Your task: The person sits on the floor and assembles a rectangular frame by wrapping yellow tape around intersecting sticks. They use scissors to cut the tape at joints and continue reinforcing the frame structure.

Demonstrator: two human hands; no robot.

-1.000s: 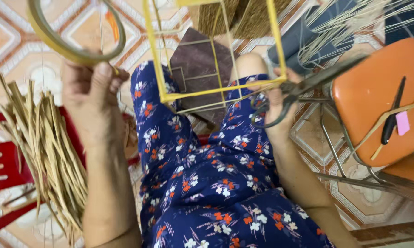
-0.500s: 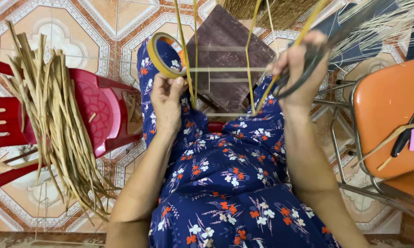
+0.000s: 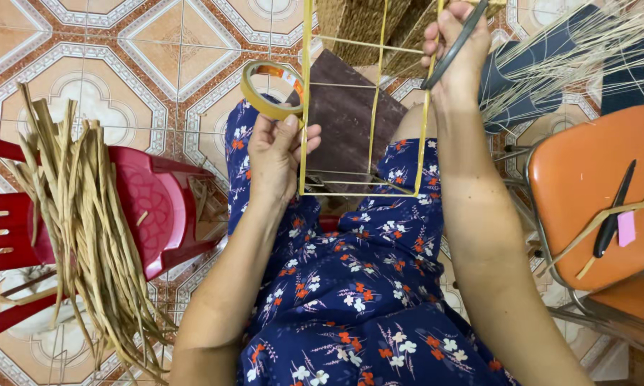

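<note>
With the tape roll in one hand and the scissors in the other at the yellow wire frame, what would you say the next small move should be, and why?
Probably draw the tape's free end onto the frame's left bar. The left hand holds the tape roll right beside that bar of the yellow wire frame, while the right hand grips the frame's other side along with the scissors, steadying it. No loose tape end is clearly visible, so it may first need finding.

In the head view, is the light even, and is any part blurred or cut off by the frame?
Head view: the light is soft and even, with only faint shadows on the tiled floor; the left hand with the tape roll is sharp; the right hand, holding scissors, is cut by the top edge; straight lines of the yellow wire frame lean outwards, a wide-angle effect.
</note>
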